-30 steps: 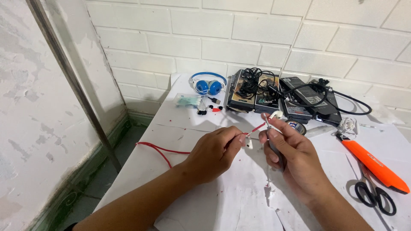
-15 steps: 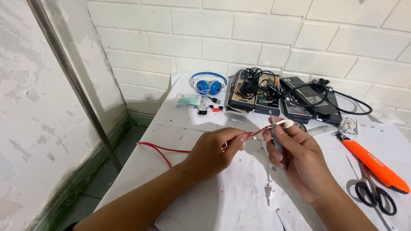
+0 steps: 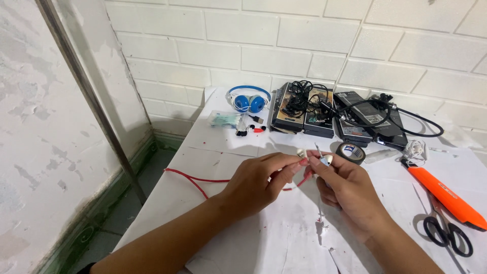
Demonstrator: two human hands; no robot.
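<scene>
Both grips are pinched shut on the thin red wire [image 3: 203, 181]: the left hand [image 3: 256, 182] nips it at the fingertips, and the right hand [image 3: 350, 195] holds its end, seemingly alongside a slim metal tool. The wire trails left across the white paper-covered bench [image 3: 213, 157]. A black tape roll [image 3: 351, 152] lies just behind.

Bare forearms, seemingly no sleeves, rings.

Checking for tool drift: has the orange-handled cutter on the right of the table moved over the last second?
No. The orange-handled cutter lies in the same spot beside the black-handled scissors, both unchanged against the white paper-covered table.
</scene>
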